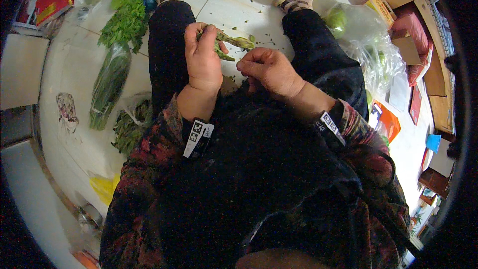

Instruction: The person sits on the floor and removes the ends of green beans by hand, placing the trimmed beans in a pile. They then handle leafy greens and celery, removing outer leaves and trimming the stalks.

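Several green bean pods [239, 42], some with brownish patches, are held in my left hand [204, 54], their ends pointing right past the thumb. My right hand [270, 69] is just below and right of the pod tips, thumb and forefinger pinched together; whether a small piece lies between them cannot be told. Small dark green scraps [266, 41] are scattered on the pale tiled floor [224, 7] between my feet. A brownish heap [228, 84], partly hidden by my hands and dark clothing, lies below the pods.
Leafy celery or similar greens [129, 11], bagged long green stalks [110, 86] and a bag of dark leafy greens [132, 119] lie at the left, near a yellow bag [105, 188]. Clear plastic bags with green produce [373, 45], an orange packet [388, 119] and cardboard boxes [407, 50] stand at the right.
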A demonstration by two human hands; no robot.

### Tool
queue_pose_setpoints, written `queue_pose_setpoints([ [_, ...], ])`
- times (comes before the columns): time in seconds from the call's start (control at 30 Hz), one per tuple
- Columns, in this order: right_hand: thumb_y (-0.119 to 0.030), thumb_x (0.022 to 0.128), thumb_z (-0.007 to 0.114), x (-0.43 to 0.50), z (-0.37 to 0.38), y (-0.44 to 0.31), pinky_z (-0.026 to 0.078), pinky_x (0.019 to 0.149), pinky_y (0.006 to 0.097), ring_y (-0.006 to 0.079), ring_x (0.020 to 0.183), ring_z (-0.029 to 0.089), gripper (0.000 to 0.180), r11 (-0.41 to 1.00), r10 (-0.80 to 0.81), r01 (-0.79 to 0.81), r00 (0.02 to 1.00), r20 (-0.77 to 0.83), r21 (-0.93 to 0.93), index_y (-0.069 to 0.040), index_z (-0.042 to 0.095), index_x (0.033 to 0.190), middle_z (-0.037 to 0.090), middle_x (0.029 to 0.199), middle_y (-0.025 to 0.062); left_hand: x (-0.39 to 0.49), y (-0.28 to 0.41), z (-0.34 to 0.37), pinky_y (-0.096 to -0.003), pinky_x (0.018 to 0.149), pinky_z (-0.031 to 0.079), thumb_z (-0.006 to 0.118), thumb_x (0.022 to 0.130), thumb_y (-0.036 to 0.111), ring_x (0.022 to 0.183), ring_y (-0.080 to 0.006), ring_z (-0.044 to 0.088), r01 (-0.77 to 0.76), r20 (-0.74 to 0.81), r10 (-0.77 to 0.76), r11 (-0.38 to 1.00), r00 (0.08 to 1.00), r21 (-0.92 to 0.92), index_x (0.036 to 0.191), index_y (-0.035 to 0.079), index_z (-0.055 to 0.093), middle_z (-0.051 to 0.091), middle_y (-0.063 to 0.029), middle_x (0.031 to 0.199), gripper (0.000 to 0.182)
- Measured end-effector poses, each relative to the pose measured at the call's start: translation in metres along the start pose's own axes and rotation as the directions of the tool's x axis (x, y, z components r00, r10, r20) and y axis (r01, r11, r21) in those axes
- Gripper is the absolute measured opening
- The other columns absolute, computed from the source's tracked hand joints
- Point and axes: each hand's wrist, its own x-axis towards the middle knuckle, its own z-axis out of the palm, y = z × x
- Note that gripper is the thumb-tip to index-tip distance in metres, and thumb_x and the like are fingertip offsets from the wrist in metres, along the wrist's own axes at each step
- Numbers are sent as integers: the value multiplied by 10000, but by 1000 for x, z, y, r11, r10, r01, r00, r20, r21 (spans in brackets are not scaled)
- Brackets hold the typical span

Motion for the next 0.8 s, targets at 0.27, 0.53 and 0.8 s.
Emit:
queue_pose_setpoints([
  [0.27,-111,815,665,-24,2,-13,485,517,248,123,577,579,159,994,-100,100,995,-5,-34,9,642,916,613,738,48,-21,11,1,-277,555,441,543,920,132,588,-116,512,-238,144,203,927,969,291,970,40,476,549,-58,768,125],
  [0.53,-106,818,635,-30,19,-17,502,565,274,137,648,610,165,1000,-29,29,999,25,2,15,650,929,640,761,69,-26,11,-16,-298,511,435,560,921,144,559,-125,520,-424,201,374,770,905,477,1023,59,470,542,-51,723,160],
  [0.8,-119,835,630,-28,30,-19,480,541,265,136,598,588,139,1000,-10,12,997,72,-29,15,636,872,632,747,59,-34,28,-28,-303,507,428,549,919,122,553,-133,522,-401,205,345,816,916,417,993,47,456,533,-59,698,141],
])
